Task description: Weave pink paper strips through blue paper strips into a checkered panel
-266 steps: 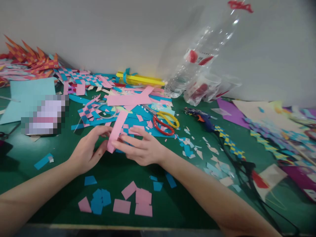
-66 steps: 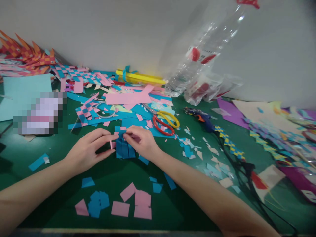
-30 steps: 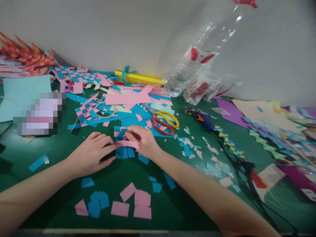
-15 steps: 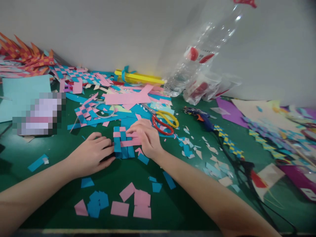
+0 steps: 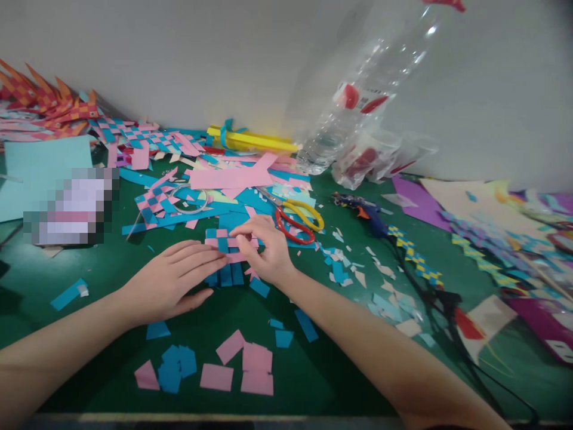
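A small weave of blue and pink paper strips point(image 5: 229, 276) lies on the green table between my hands. My left hand point(image 5: 179, 278) rests over its left side, fingers stretched out flat with the tips on the strips. At the right side, my right hand point(image 5: 265, 248) has its fingers bent, thumb and index close together on a pink paper strip point(image 5: 236, 257); the exact grip is partly hidden. Scissors point(image 5: 298, 222) with red and yellow handles lie just beyond my right hand.
Blue and pink scraps point(image 5: 257, 367) lie near the front edge. Behind are a clear tape roll point(image 5: 190, 199) and piled paper strips. A plastic bottle point(image 5: 358, 101) leans at the wall beside plastic cups point(image 5: 371, 156). A corded tool point(image 5: 371, 218) is at right, a blurred-out device point(image 5: 74, 206) at left.
My left hand has slid right and flattened over the weave, covering its left part. My right hand stays nearly in place, its thumb shifted slightly toward the left.
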Demonstrator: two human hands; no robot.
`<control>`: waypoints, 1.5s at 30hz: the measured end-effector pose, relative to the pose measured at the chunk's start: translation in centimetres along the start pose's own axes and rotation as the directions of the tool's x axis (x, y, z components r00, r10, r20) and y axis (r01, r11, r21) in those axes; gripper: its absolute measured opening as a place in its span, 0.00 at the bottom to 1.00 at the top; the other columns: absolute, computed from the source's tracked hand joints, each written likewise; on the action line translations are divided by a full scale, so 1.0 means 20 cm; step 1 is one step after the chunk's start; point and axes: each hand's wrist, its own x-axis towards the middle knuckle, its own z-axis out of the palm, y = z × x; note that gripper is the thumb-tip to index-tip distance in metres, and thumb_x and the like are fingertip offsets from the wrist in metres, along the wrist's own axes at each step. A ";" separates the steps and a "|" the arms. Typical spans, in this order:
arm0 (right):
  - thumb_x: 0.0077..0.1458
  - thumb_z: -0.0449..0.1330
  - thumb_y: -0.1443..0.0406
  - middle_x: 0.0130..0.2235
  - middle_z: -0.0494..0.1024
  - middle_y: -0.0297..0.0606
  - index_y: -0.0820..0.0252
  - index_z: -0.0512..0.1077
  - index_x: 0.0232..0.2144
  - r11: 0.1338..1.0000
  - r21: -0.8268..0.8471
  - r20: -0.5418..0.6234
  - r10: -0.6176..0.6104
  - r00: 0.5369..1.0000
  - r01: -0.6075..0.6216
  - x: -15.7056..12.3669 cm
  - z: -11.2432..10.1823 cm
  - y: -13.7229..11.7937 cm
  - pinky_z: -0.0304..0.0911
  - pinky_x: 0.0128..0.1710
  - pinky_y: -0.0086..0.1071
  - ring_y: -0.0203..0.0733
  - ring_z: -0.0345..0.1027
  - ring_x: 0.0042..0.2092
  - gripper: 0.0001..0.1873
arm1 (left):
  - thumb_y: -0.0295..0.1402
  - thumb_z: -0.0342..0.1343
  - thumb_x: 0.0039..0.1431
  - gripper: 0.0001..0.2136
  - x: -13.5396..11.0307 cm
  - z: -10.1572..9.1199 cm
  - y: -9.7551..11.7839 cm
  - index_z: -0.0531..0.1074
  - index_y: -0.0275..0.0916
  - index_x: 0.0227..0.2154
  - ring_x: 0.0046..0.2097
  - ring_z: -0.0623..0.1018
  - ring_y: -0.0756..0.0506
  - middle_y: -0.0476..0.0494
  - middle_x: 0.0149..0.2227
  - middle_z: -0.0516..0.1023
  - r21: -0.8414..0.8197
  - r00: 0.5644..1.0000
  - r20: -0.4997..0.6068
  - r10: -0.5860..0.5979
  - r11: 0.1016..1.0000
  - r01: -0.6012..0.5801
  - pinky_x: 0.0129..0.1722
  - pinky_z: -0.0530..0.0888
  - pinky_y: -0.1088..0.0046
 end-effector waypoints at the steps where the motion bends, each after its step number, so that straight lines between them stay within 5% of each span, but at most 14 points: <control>1: 0.61 0.51 0.65 0.27 0.76 0.33 0.56 0.74 0.31 1.000 -0.001 0.015 -0.014 1.000 0.014 0.00 0.00 0.00 0.60 0.42 0.40 0.39 0.68 0.30 0.12 | 0.34 0.50 0.66 0.23 0.00 0.01 -0.01 0.60 0.39 0.63 0.62 0.69 0.40 0.39 0.60 0.71 -0.004 0.999 0.050 -0.004 1.000 0.005 0.62 0.64 0.58; 7: 0.58 0.53 0.68 0.27 0.77 0.31 0.57 0.72 0.32 0.963 -0.113 0.007 -0.247 0.969 0.246 0.02 -0.05 -0.01 0.59 0.42 0.39 0.37 0.68 0.30 0.08 | 0.40 0.48 0.68 0.23 0.00 0.03 -0.02 0.62 0.36 0.62 0.63 0.67 0.39 0.39 0.62 0.69 -0.003 0.984 0.176 -0.011 1.000 0.011 0.64 0.64 0.57; 10: 0.58 0.56 0.68 0.31 0.80 0.31 0.56 0.72 0.36 0.815 -0.276 0.134 -0.492 0.860 0.509 0.06 -0.14 -0.09 0.60 0.44 0.39 0.38 0.69 0.33 0.05 | 0.39 0.48 0.68 0.22 0.00 0.04 -0.03 0.65 0.33 0.59 0.61 0.71 0.39 0.37 0.59 0.72 -0.011 0.989 0.148 0.011 1.000 -0.009 0.63 0.66 0.57; 12: 0.59 0.57 0.68 0.32 0.80 0.31 0.55 0.71 0.38 0.759 -0.323 0.204 -0.528 0.825 0.566 0.10 -0.21 -0.16 0.61 0.43 0.37 0.37 0.69 0.33 0.05 | 0.38 0.48 0.68 0.21 0.00 0.04 -0.03 0.66 0.32 0.59 0.59 0.73 0.39 0.37 0.57 0.73 -0.009 0.992 0.123 0.032 0.999 -0.031 0.61 0.68 0.57; 20: 0.59 0.62 0.63 0.28 0.76 0.32 0.56 0.74 0.28 0.917 -0.240 0.285 -0.247 0.926 0.318 0.01 -0.21 -0.12 0.56 0.40 0.36 0.37 0.66 0.33 0.07 | 0.34 0.47 0.69 0.16 0.01 0.02 0.00 0.72 0.33 0.53 0.53 0.78 0.40 0.40 0.52 0.79 0.070 0.998 0.051 0.039 0.997 -0.043 0.55 0.73 0.56; 27: 0.54 0.66 0.57 0.31 0.77 0.33 0.55 0.78 0.32 0.984 -0.123 0.442 -0.064 0.895 0.131 -0.13 -0.12 -0.01 0.52 0.42 0.37 0.39 0.66 0.37 0.09 | 0.35 0.46 0.69 0.16 0.02 0.00 -0.01 0.72 0.34 0.51 0.53 0.77 0.41 0.41 0.51 0.79 0.046 0.996 0.086 0.021 0.999 -0.025 0.54 0.73 0.59; 39: 0.51 0.69 0.58 0.40 0.82 0.33 0.54 0.77 0.36 0.989 -0.058 0.500 0.147 0.854 -0.136 -0.13 -0.10 -0.03 0.53 0.48 0.41 0.43 0.72 0.45 0.10 | 0.36 0.47 0.68 0.14 0.02 0.01 -0.01 0.72 0.36 0.49 0.54 0.76 0.41 0.40 0.51 0.78 -0.029 0.990 0.136 -0.024 0.999 0.028 0.55 0.72 0.58; 45: 0.53 0.68 0.59 0.37 0.82 0.32 0.54 0.78 0.34 0.989 -0.092 0.478 0.144 0.866 -0.114 -0.12 -0.10 -0.04 0.54 0.47 0.40 0.41 0.71 0.42 0.07 | 0.37 0.47 0.68 0.16 0.03 0.01 -0.01 0.70 0.38 0.53 0.53 0.75 0.41 0.40 0.53 0.76 -0.057 0.987 0.155 -0.051 0.997 0.060 0.55 0.72 0.57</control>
